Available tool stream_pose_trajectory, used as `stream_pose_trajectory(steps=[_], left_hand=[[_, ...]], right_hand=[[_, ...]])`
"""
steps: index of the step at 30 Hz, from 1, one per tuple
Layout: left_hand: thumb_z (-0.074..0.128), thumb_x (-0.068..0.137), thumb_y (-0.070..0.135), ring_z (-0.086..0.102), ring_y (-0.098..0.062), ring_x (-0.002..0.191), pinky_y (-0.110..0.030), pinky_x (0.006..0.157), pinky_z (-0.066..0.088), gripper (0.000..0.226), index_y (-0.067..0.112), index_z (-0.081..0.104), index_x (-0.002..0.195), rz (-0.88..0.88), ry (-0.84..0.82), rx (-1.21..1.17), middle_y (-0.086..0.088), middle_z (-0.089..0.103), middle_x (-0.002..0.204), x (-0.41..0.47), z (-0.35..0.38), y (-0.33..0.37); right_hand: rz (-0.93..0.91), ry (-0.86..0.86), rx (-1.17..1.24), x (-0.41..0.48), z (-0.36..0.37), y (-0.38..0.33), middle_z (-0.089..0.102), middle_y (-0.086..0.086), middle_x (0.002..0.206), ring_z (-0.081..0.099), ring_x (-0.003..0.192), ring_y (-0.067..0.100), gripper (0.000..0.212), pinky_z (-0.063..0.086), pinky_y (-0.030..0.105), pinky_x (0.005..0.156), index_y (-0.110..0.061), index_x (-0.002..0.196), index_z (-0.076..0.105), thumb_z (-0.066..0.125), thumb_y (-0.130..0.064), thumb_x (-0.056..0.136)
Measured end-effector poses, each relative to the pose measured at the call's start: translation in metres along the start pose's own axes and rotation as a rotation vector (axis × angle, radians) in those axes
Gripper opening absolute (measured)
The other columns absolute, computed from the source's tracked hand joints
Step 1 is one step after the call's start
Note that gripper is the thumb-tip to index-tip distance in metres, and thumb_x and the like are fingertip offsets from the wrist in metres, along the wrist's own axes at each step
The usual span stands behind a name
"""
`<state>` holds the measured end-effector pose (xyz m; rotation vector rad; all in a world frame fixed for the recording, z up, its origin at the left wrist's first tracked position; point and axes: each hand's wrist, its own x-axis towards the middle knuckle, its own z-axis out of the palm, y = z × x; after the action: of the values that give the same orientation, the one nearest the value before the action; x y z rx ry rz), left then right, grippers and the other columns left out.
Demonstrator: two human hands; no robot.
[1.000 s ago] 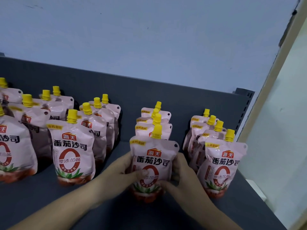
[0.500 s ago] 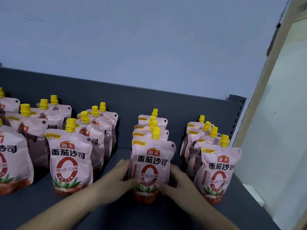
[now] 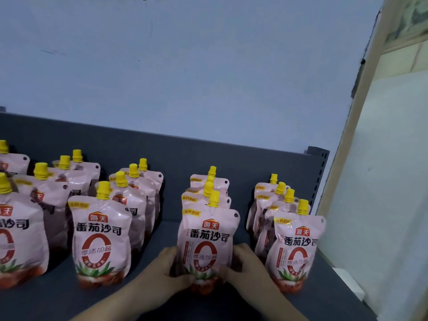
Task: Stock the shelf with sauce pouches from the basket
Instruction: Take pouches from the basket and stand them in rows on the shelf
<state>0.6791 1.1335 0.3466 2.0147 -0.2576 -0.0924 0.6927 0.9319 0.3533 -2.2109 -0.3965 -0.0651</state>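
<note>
Dim, bluish, soft light; slight blur overall, wide-angle bending at edges.

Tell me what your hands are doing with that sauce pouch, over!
Left hand and right hand hold front pouch low, one each side. Pouch upright on shelf, heading its row. Nothing blocking.

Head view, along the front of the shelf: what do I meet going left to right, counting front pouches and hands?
A cut-off pouch at the frame edge → next row's front pouch → left hand → held pouch → right hand → rightmost row's front pouch.
</note>
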Motion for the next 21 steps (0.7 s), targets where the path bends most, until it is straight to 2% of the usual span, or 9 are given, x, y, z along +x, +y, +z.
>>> stream_pose_trajectory(steps=[3,5,7,9,11,12,15,18,21], left_hand=[[0.071,0.079,0.018,0.06,0.003,0.106,-0.018,0.096,0.046,0.042,0.033,0.054,0.115,-0.02,0.021,-0.058,0.016,0.066,0.111,-0.006,0.004,-0.003],[0.073,0.074,0.022,0.06,0.0,0.107,-0.027,0.099,0.046,0.044,0.034,0.054,0.112,-0.028,0.062,-0.046,0.015,0.067,0.111,-0.01,0.006,-0.003],[0.073,0.066,0.027,0.06,-0.002,0.108,-0.028,0.099,0.047,0.052,0.036,0.051,0.112,-0.034,0.081,-0.035,0.014,0.066,0.111,-0.017,0.01,-0.001],[0.072,0.07,0.022,0.058,-0.001,0.11,-0.021,0.097,0.045,0.052,0.036,0.048,0.113,-0.04,0.092,-0.011,0.016,0.064,0.111,-0.025,0.015,0.001],[0.069,0.078,0.012,0.055,0.005,0.107,-0.006,0.087,0.04,0.053,0.035,0.041,0.117,-0.033,0.103,0.019,0.023,0.057,0.112,-0.034,0.02,0.005],[0.068,0.081,0.013,0.051,0.007,0.106,-0.004,0.084,0.037,0.056,0.035,0.036,0.121,-0.032,0.114,0.05,0.025,0.052,0.114,-0.04,0.021,0.008],[0.065,0.084,0.025,0.039,0.001,0.114,-0.012,0.09,0.029,0.063,0.039,0.023,0.128,-0.065,0.109,0.197,0.02,0.04,0.12,-0.055,0.023,0.018],[0.064,0.083,0.033,0.039,-0.004,0.126,-0.014,0.099,0.03,0.071,0.032,0.024,0.142,-0.081,0.056,0.294,0.014,0.039,0.14,-0.062,0.02,0.019],[0.062,0.085,0.034,0.039,-0.006,0.128,-0.016,0.103,0.031,0.064,0.026,0.031,0.141,-0.024,0.036,0.426,0.007,0.041,0.143,-0.074,0.012,0.02]], right_hand=[[0.048,-0.024,-0.003,-0.006,0.002,-0.003,0.061,-0.012,0.122,0.055,0.107,0.001,0.034,0.043,0.015,0.092,-0.027,0.12,0.056,0.063,-0.029,0.087],[0.054,-0.018,-0.007,-0.01,0.001,-0.006,0.061,-0.016,0.114,0.055,0.102,-0.001,0.03,0.042,0.011,0.083,-0.029,0.115,0.052,0.063,-0.029,0.087],[0.073,0.009,-0.004,-0.012,0.0,-0.008,0.058,-0.017,0.104,0.054,0.096,0.0,0.026,0.042,0.009,0.073,-0.028,0.107,0.048,0.063,-0.027,0.086],[0.096,0.034,-0.006,-0.015,0.001,-0.008,0.061,-0.011,0.1,0.058,0.087,0.005,0.022,0.047,0.015,0.072,-0.023,0.103,0.049,0.063,-0.025,0.086],[0.109,0.032,0.019,-0.019,0.004,-0.009,0.063,-0.005,0.095,0.06,0.073,0.009,0.02,0.052,0.024,0.068,-0.019,0.103,0.05,0.062,-0.022,0.087],[0.109,0.027,0.032,-0.021,0.005,-0.01,0.063,-0.004,0.092,0.06,0.069,0.009,0.018,0.053,0.025,0.065,-0.019,0.103,0.051,0.06,-0.019,0.087],[0.127,0.04,0.059,-0.021,0.008,-0.013,0.066,0.001,0.091,0.063,0.074,0.012,0.013,0.054,0.03,0.071,-0.017,0.099,0.053,0.059,-0.015,0.087],[0.146,0.069,0.09,-0.02,0.011,-0.014,0.066,0.003,0.092,0.066,0.082,0.018,0.012,0.054,0.033,0.075,-0.019,0.093,0.053,0.061,-0.013,0.086],[0.159,0.1,0.104,-0.024,0.018,-0.015,0.065,0.004,0.094,0.064,0.086,0.021,0.021,0.052,0.034,0.076,-0.015,0.098,0.052,0.064,-0.01,0.081]])
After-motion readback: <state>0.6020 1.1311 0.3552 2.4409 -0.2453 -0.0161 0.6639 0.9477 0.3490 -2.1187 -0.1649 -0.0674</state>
